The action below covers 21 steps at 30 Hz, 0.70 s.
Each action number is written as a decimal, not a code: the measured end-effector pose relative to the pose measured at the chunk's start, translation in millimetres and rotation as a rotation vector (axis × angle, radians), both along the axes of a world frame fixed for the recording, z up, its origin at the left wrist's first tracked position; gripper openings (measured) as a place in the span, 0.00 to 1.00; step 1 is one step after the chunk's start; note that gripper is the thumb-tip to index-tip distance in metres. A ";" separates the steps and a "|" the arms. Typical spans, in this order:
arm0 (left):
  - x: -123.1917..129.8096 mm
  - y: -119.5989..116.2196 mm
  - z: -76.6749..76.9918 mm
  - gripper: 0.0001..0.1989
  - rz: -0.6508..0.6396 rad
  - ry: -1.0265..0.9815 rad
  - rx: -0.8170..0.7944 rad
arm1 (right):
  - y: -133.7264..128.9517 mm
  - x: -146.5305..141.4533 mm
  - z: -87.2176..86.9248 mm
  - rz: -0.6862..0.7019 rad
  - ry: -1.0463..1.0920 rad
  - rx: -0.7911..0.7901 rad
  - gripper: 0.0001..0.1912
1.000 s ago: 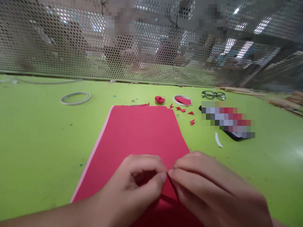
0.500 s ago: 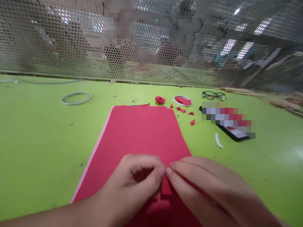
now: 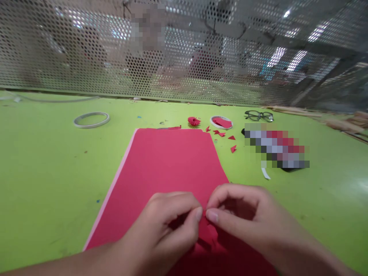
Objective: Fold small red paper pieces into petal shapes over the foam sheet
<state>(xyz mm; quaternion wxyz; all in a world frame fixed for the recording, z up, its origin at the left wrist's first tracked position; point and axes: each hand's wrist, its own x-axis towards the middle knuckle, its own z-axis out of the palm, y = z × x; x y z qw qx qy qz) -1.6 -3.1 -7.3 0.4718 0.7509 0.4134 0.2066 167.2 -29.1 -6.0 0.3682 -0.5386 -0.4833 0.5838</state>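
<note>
My left hand [image 3: 175, 226] and my right hand [image 3: 244, 218] meet low in the middle of the view, thumb against forefinger on each. Between the fingertips shows a sliver of a small red paper piece [image 3: 204, 213]; the fingers cover most of it. Both hands are closed in a pinch just above a stack of red paper sheets [image 3: 172, 161], which has a pale pink edge down its left side. Past the stack's far edge sits a red pleated paper rosette [image 3: 194, 121]. Several small folded red paper pieces [image 3: 221, 134] lie to its right.
A white ring of tape [image 3: 92, 120] lies at the left. Toward the back are a round white lid [image 3: 212, 123] holding red paper, eyeglasses [image 3: 259, 115] and a blurred-out phone-like object [image 3: 276, 147]. A perforated metal screen [image 3: 172, 76] closes off the green table's [image 3: 51, 172] far side.
My right hand has turned so its thumb shows, its fingers now curled in a rounder pinch. My left hand has shifted slightly downward. The things on the table stay in place.
</note>
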 end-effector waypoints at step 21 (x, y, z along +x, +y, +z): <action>-2.5 0.6 2.7 0.16 0.027 -0.143 0.124 | -5.4 -10.5 15.9 -0.143 0.088 -0.032 0.00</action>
